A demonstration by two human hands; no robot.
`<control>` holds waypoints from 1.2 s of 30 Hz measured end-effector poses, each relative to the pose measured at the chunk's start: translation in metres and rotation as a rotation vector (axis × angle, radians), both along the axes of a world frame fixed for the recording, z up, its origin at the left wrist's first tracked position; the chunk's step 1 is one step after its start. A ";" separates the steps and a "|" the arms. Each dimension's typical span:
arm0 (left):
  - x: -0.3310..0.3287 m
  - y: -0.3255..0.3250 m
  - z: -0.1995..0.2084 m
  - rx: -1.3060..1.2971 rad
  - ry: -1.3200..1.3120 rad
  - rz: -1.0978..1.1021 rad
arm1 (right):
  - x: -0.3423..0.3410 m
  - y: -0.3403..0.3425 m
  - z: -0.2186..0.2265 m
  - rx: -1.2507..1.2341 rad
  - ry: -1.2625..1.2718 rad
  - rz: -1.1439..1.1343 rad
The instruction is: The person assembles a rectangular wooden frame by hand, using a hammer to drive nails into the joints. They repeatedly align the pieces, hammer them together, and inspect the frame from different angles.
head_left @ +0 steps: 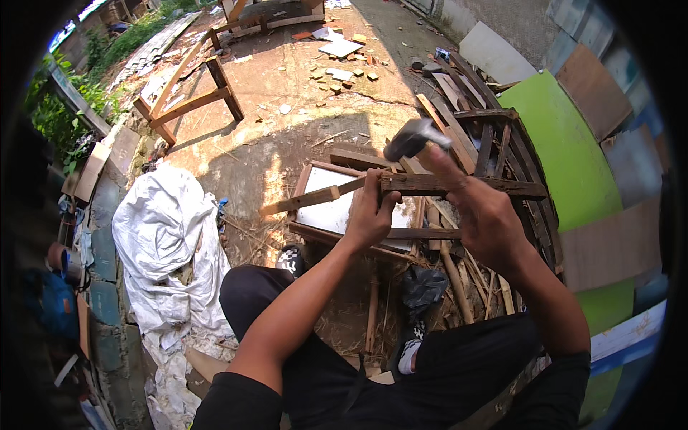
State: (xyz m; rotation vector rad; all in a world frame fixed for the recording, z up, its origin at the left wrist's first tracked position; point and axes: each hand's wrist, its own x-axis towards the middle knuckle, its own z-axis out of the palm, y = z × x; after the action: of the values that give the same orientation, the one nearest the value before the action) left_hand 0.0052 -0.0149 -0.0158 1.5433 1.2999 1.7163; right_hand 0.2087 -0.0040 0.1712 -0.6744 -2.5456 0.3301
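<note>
My right hand (486, 215) is closed round the handle of a hammer (413, 140), whose dark, shiny head is raised above the wood. The fingers of my left hand (369, 218) grip a dark wooden frame (423, 185) at the left end of its upper beam. A lighter wooden stick (301, 201) reaches out leftward from beside that hand. Below both hands lies a brown-framed white panel (322, 215), partly covered by my left hand and the wood. Any nail at the joint is hidden or too small to see.
A white cloth (161, 236) is heaped at the left. Scrap sticks (459, 287) and a black plastic bag (424, 290) lie by my feet. Stacked planks and a green board (566, 150) line the right. Farther off stand a wooden frame (193, 104) and scattered wood blocks (337, 75).
</note>
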 end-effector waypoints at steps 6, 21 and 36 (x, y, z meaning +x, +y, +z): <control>-0.006 -0.001 -0.004 0.026 0.027 0.025 | -0.015 0.000 0.034 0.002 0.026 0.014; 0.001 -0.002 0.005 -0.010 0.055 0.035 | -0.008 0.005 0.017 0.066 0.133 -0.066; -0.008 -0.001 -0.005 -0.045 0.012 0.014 | -0.016 -0.003 0.031 -0.186 -0.287 -0.135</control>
State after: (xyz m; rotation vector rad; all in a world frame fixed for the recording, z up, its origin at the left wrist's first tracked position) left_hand -0.0023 -0.0160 -0.0212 1.5250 1.3492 1.6778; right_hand 0.1924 -0.0066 0.2025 -1.0238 -2.7419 0.4561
